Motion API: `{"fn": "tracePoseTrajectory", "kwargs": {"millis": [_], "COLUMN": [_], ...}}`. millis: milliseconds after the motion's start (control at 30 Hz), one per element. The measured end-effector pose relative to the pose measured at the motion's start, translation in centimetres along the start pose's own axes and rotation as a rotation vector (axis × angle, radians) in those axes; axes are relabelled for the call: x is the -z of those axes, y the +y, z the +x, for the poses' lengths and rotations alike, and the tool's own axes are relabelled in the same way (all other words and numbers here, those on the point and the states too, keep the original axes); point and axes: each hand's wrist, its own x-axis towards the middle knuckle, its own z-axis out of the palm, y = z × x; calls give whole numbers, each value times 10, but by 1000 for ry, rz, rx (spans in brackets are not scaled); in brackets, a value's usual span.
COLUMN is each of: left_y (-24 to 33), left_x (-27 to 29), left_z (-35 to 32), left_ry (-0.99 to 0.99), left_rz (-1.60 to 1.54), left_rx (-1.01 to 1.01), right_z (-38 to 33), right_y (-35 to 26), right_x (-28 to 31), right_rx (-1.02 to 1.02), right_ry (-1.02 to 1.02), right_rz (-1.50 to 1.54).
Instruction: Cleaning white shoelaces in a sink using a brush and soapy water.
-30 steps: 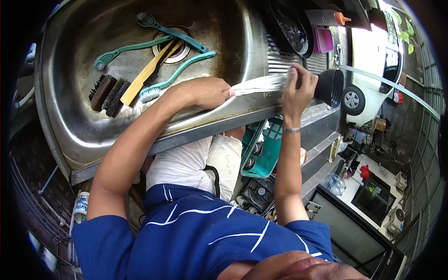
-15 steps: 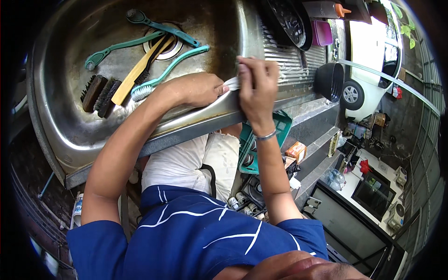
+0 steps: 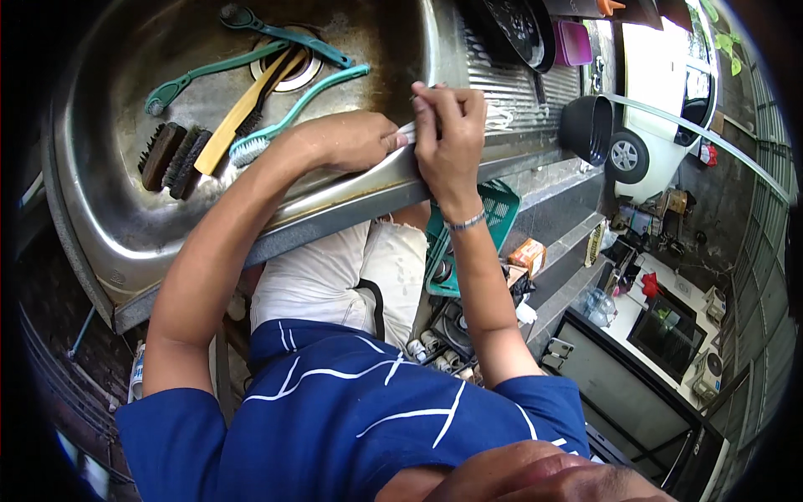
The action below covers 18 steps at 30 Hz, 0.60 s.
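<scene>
My left hand [image 3: 347, 138] and my right hand [image 3: 447, 134] meet at the front rim of a steel sink [image 3: 125, 243]. Both are closed on a white strip [image 3: 406, 131], of which only a short piece shows between them. My right fingers pinch its top end by the drainboard [image 3: 502, 79]. In the basin lie a teal brush with white bristles [image 3: 284, 109], a wooden-handled brush [image 3: 238, 113], two more teal long-handled brushes [image 3: 201, 75] and dark scrub brushes [image 3: 171, 159].
A black pan [image 3: 519, 25] and a pink container [image 3: 573, 42] stand at the back of the drainboard. A black pot [image 3: 585, 127] is to the right of it. Below the sink is a green crate [image 3: 498, 209]. A white car [image 3: 661, 109] is parked beyond.
My right hand has slid left along the white strip from the black pot to my left hand. The stretched length of strip is now gathered between the hands.
</scene>
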Motion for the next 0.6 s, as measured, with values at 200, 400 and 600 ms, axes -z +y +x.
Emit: {"fn": "tracePoseTrajectory", "kwargs": {"millis": [200, 400, 600], "left_y": [7, 3, 1], "left_x": [-4, -2, -6], "left_z": [4, 1, 10], "left_ry": [-36, -34, 21], "left_rz": [-28, 44, -13], "left_rx": [3, 6, -67], "right_z": [-14, -7, 1], "right_y": [138, -1, 123], "right_x": [61, 6, 38], "right_rx": [-303, -49, -226], "right_ry": [139, -22, 175], "right_rz": [-443, 7, -507]}}
